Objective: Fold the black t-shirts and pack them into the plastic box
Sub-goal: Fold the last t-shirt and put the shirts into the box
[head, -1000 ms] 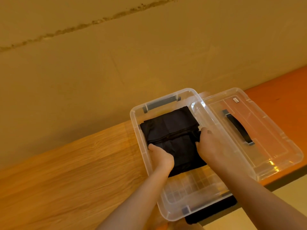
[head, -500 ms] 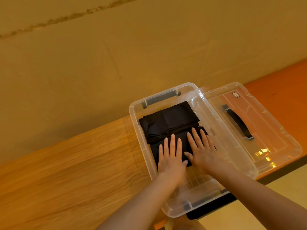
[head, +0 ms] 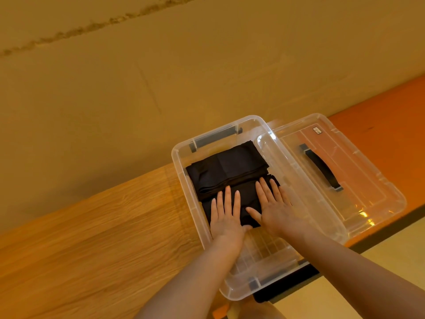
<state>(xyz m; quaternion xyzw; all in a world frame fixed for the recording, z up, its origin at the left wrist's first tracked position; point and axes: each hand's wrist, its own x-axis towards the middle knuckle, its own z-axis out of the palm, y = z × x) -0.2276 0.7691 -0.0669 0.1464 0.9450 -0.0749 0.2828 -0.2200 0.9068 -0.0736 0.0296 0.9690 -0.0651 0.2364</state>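
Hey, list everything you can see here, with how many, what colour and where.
box: one, clear plastic with grey latches, on the table, near end over the table's edge
t-shirts: black, folded, in the far half of the box; looks like two, the exact count is hard to tell
lid: one, clear with a black handle, lying on the table right of the box
table: one, wood grain on the left, orange on the right, against the wall
wall: one, tan, behind the table
left hand: one, flat on the near t-shirt, fingers straight
right hand: one, flat on the near t-shirt beside the left hand
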